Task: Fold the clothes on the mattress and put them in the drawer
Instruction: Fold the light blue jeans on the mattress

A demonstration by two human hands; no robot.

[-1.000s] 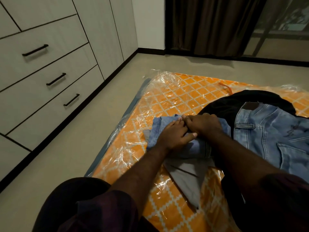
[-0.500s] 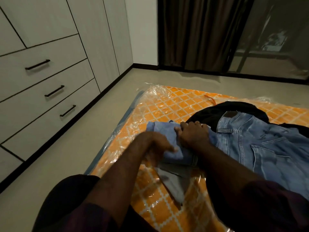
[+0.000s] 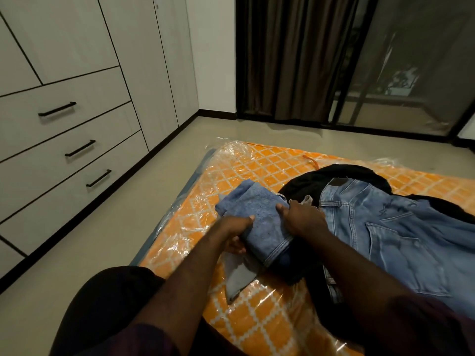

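Hands: left hand and right hand both grip the folded jeans, thumbs on top, left fingers curled underneath
Bundle: sits on the mattress, near its left edge (plastic wrap still on it, lol)
Under the grip: grey cloth poking out toward me
Right of the grip: unfolded jeans spread flat, just beside the right hand, lying over a black garment
Left of the grip: drawers across the floor, all closed

Three drawers, two jeans, one mattress.
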